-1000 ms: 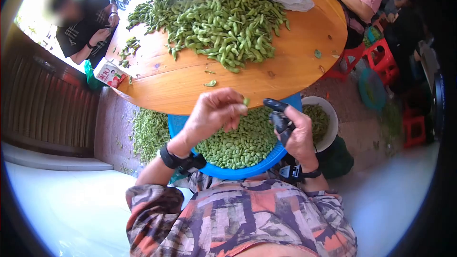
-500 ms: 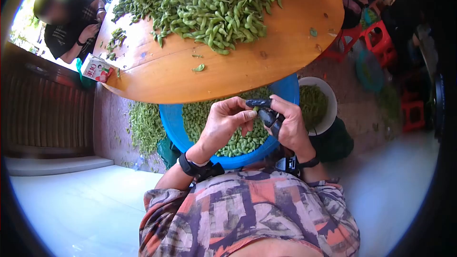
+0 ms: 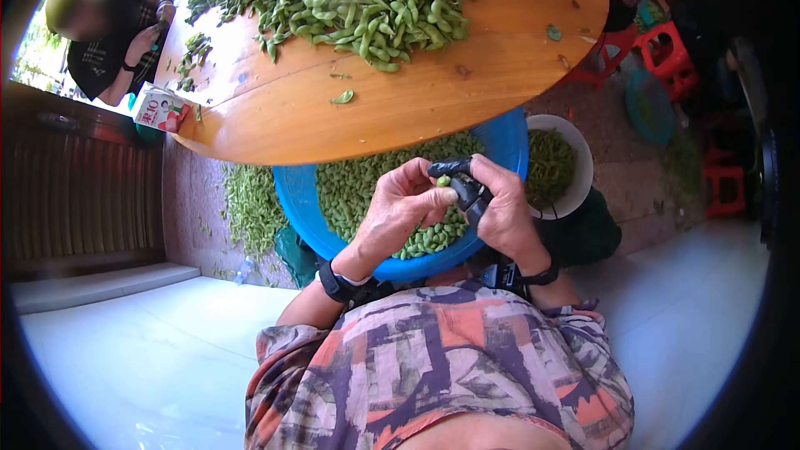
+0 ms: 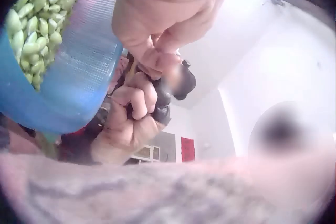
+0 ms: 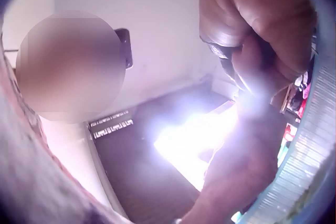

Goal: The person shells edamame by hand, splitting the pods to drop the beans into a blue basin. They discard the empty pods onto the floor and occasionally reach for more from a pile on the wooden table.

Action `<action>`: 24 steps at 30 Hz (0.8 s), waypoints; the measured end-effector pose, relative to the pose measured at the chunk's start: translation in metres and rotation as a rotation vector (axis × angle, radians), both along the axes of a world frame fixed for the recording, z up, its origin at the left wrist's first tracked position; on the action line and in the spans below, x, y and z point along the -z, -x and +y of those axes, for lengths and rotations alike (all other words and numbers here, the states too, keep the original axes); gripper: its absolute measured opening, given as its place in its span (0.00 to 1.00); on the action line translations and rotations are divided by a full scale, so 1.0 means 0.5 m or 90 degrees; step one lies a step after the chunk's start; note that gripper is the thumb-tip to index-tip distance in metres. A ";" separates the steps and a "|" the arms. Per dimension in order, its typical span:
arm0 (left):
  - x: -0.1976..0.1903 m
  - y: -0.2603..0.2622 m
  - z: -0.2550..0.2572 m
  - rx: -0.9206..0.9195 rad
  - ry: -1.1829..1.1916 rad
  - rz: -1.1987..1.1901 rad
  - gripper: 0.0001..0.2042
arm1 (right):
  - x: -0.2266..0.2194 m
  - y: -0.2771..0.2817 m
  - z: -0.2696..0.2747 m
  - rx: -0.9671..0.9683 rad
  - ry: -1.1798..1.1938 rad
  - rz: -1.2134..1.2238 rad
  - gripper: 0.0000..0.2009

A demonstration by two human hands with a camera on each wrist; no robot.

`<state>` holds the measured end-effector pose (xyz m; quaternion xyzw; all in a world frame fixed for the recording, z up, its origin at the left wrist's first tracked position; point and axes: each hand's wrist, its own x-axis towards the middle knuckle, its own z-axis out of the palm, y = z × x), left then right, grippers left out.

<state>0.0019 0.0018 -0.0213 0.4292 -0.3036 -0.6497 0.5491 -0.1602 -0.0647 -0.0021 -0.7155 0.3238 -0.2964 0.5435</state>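
Observation:
My left hand pinches a small green soybean pod between thumb and fingertips. Meeting it from the other side is my right hand, its thumb and forefinger in black coverings that close around the pod. Below both hands stands a blue basin holding many shelled green soybeans. The left wrist view has the two hands together beside the basin wall, with the pod mostly hidden by fingers. Glare covers much of the finger contact in the right wrist view.
A wooden table with a large heap of soybean pods reaches over the basin's far side. To the right stands a white bucket of green pods. Empty-looking pods lie on the floor at left. Someone in black sits across.
My hands have come together, the covered right fingers closing on the pod in my left hand. The head view has shifted, so the table and its heap appear higher.

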 end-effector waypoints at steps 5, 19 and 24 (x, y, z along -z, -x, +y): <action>0.007 0.013 0.004 -0.085 0.031 -0.035 0.07 | 0.002 -0.011 0.009 0.057 0.186 0.019 0.08; 0.006 -0.036 0.002 -0.004 -0.048 -0.132 0.12 | 0.025 -0.028 0.008 0.048 0.127 -0.002 0.08; -0.005 -0.041 0.006 -0.063 -0.073 -0.106 0.08 | 0.004 -0.020 0.004 0.118 0.283 0.050 0.11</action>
